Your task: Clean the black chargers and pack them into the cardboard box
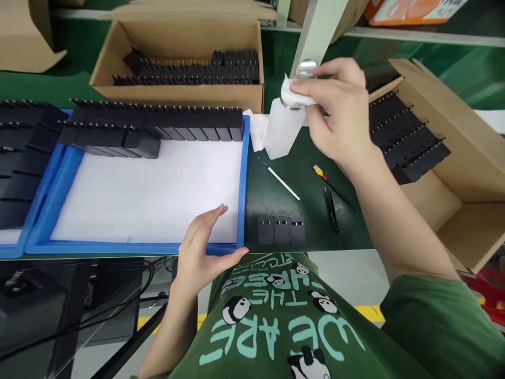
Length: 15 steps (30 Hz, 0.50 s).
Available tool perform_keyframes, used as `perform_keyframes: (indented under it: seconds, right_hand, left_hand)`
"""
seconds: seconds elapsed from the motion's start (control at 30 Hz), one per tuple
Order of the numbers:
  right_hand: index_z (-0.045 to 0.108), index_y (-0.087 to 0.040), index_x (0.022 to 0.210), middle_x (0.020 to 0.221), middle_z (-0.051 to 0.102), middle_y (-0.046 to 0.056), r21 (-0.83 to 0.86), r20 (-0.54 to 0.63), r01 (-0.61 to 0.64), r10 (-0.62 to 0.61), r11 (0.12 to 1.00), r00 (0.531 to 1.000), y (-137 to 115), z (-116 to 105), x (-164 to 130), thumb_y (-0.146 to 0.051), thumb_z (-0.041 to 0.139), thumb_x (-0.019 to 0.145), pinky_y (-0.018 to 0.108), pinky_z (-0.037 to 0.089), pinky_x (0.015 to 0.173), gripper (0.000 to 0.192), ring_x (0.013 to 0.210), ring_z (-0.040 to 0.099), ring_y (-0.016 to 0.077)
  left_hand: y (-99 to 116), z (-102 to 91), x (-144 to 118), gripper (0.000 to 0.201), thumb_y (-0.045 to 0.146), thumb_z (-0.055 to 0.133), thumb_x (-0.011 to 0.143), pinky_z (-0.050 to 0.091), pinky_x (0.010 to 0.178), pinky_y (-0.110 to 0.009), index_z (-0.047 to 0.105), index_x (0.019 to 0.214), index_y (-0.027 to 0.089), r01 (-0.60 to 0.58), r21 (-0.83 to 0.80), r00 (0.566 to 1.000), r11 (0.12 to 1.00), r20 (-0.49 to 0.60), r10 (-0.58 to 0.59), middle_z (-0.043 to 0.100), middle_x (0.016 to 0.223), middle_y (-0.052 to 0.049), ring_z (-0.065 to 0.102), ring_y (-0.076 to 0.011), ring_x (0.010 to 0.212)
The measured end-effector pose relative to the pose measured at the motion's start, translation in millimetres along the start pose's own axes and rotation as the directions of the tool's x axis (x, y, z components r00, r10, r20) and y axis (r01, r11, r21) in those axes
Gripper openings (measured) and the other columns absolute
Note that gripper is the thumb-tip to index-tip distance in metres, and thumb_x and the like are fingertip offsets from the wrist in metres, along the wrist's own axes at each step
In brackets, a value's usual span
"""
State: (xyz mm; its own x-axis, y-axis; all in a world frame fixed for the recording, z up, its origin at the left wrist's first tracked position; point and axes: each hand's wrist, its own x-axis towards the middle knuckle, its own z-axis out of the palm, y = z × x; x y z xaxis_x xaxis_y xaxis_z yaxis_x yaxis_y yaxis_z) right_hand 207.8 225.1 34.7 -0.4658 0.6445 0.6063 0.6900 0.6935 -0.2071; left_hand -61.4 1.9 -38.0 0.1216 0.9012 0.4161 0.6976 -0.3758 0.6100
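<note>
From here I see my right hand (pixel 335 113) pressing a small white cloth (pixel 294 95) onto the metal top of the one translucent white bottle (pixel 282 129), fingers curled and pinched on the cloth; the bottle stands upright on the green desk (pixel 276 184), just beside the right wall of the blue tray (pixel 244 173). My left hand (pixel 201 247) rests open and empty, fingers straight, on the near rim of that tray. I count two blue trays, the second (pixel 11 250) cut off at the left edge, and three cardboard boxes holding black parts: one behind the tray (pixel 177 95), one to the right (pixel 473 173), and one (pixel 23 42) mostly out of frame at top left. Three black adapters (pixel 281 230) lie side by side on the desk near its front edge. The rows of black adapters in the tray (pixel 158 126) are packed too tightly for me to count. Also on the desk: one thin white stick (pixel 283 183), one pair of black tweezers (pixel 331 208), and one small tool with a yellow-and-red tip (pixel 319 171), its far end hidden by my forearm. My green shirt (pixel 276 326) reads, upside down from this view, "WE ARE THE THREE"; the smaller line on it is illegible.
</note>
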Motion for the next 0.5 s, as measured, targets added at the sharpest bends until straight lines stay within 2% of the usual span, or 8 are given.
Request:
perform_keyframes:
  seconds: [0.13,0.27,0.3,0.37,0.43,0.5]
  right_hand:
    - [0.071,-0.019,0.119,0.101,0.073,-0.001,-0.035,0.026,0.032,-0.031,0.999,0.999,-3.5,-3.3,2.9,-0.014,0.048,0.093,0.045,0.043,0.095,0.035,0.118,0.059,0.0233]
    - [0.072,-0.019,0.12,0.09,0.07,-0.002,-0.057,0.077,0.015,-0.011,0.998,0.997,-13.1,-8.1,5.4,-0.021,0.043,0.096,0.049,0.04,0.098,0.037,0.119,0.06,0.0263]
    - [0.072,-0.021,0.118,0.092,0.07,-0.002,-0.026,0.073,-0.032,0.034,0.999,0.997,-14.6,-9.8,4.3,-0.025,0.042,0.098,0.049,0.04,0.098,0.037,0.122,0.059,0.0272]
    - [0.075,-0.025,0.109,0.1,0.072,-0.003,0.101,0.054,-0.225,0.22,0.969,0.974,-13.1,-13.4,-1.6,-0.033,0.036,0.101,0.047,0.046,0.094,0.041,0.129,0.057,0.0287]
    - [0.077,-0.028,0.099,0.108,0.074,-0.003,0.23,0.092,-0.46,0.451,0.858,0.888,-4.0,-17.4,-13.5,-0.039,0.03,0.104,0.044,0.054,0.083,0.049,0.129,0.058,0.0299]
    - [0.078,-0.028,0.099,0.113,0.074,-0.001,0.274,0.142,-0.596,0.581,0.755,0.801,8.9,-22.9,-31.9,-0.042,0.031,0.104,0.042,0.059,0.075,0.049,0.127,0.061,0.0313]
  left_hand:
    - [3.0,3.4,-2.2,0.075,0.038,0.081,0.08,0.058,0.094,-0.047,0.048,0.145,0.023,-0.053,-0.011,0.999,0.999,-0.004,0.053,0.07,0.12,-0.013,0.068,-0.0303,0.109]
    - [12.6,6.4,1.0,0.057,0.029,0.077,0.083,0.062,0.078,-0.043,0.058,0.137,0.02,-0.257,-0.052,0.965,0.965,-0.061,0.254,0.075,0.103,-0.01,0.072,-0.0265,0.092]
    - [15.6,6.9,2.5,0.053,0.028,0.075,0.085,0.063,0.074,-0.042,0.06,0.135,0.02,-0.307,-0.065,0.951,0.949,-0.057,0.304,0.075,0.098,-0.009,0.072,-0.0255,0.088]
    - [20.9,8.3,6.0,0.046,0.027,0.072,0.087,0.063,0.071,-0.04,0.063,0.131,0.019,-0.364,-0.09,0.931,0.927,-0.028,0.364,0.076,0.093,-0.008,0.073,-0.0242,0.083]
    - [24.0,11.0,9.9,0.048,0.029,0.073,0.086,0.063,0.073,-0.04,0.062,0.131,0.018,-0.367,-0.103,0.93,0.925,-0.009,0.368,0.076,0.093,-0.008,0.073,-0.0246,0.085]
    - [24.3,15.3,14.3,0.059,0.036,0.077,0.083,0.062,0.079,-0.043,0.057,0.136,0.019,-0.304,-0.102,0.952,0.947,0.013,0.307,0.075,0.102,-0.01,0.072,-0.027,0.094]
